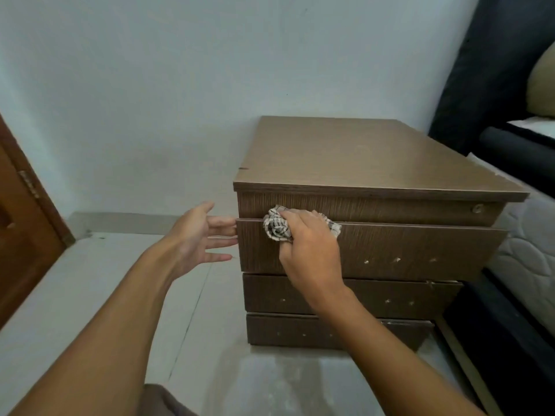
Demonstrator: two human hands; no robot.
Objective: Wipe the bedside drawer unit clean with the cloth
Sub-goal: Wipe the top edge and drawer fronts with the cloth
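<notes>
I see fingers [300, 219] of the right hand [310, 247] clenched round a bunched checked cloth [277, 226], pressing it on the top edge of the jutting drawer front [414, 250], near its left end. Left hand [192, 238] fingers straight, released, holding nothing, tips at that front's left edge. Brown bedside drawer unit [375, 154] stands on pale floor [90, 295] against the wall [180, 85], quilted mattress [528, 247] just right of it.
</notes>
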